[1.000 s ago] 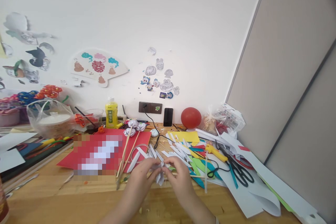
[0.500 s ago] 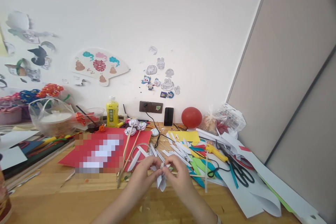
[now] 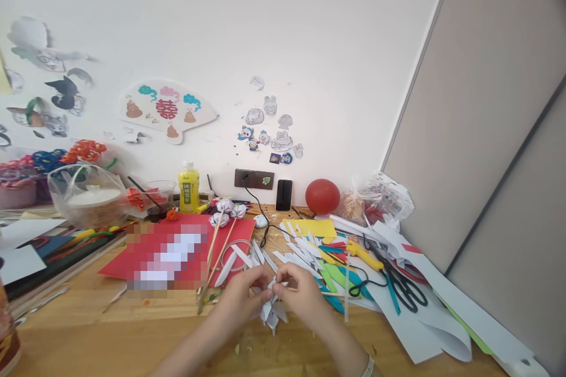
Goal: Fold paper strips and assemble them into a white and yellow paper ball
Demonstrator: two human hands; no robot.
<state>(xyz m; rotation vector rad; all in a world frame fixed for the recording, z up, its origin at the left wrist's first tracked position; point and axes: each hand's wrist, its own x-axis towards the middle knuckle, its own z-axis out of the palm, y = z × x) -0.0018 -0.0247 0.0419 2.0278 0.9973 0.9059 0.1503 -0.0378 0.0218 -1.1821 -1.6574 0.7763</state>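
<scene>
A white folded-paper flower hangs between my two hands above the front of the wooden table, its pointed petals facing down. My left hand pinches it from the left with thumb and forefinger. From the right, my right hand closes finger and thumb on its upper part, the fingertips of both hands almost meeting. A thin wooden stick shows just right of my right hand; whether it joins the flower is hidden. Beyond my hands lie loose white paper strips.
Finished paper flowers on sticks rest on red card. Rightward lie a yellow glue gun, black scissors and white paper sheets. At the back stand a bottle, a phone and a red balloon.
The paper flower has turned and shows more of its petals below my hands. My right hand's fingers have shifted slightly on its top; the left has hardly moved.
</scene>
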